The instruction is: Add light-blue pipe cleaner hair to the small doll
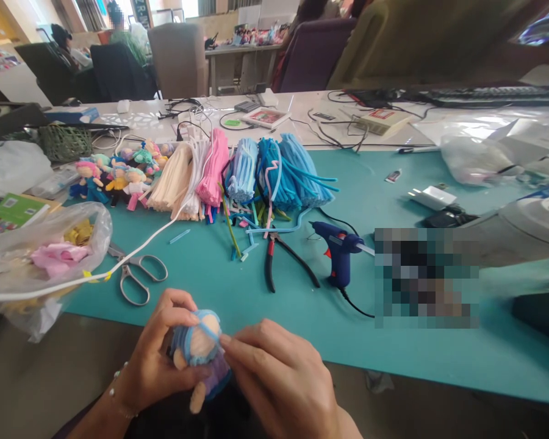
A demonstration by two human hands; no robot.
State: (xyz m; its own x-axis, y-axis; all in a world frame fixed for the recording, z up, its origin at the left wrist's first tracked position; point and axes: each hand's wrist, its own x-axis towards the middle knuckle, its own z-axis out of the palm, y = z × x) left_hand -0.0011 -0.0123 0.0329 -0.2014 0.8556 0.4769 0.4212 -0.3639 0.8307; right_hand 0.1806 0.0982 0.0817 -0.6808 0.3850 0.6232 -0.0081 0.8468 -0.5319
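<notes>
A small doll (199, 344) with light blue hair, a pale face and a purple and blue body is held over the front edge of the table. My left hand (158, 353) wraps round its head and body from the left, with a bead bracelet at the wrist. From the right, my right hand (281, 372) pinches a light blue strip (209, 332) that crosses the doll's face. The doll's lower part is partly hidden behind my right fingers.
On the green mat (238, 299) lie scissors (137, 274), pliers (274, 262) and a blue glue gun (336, 250). Behind them are bundles of coloured stems (244, 171) and several finished dolls (119, 174). A white cable (150, 244) crosses the left side near a plastic bag (22, 268).
</notes>
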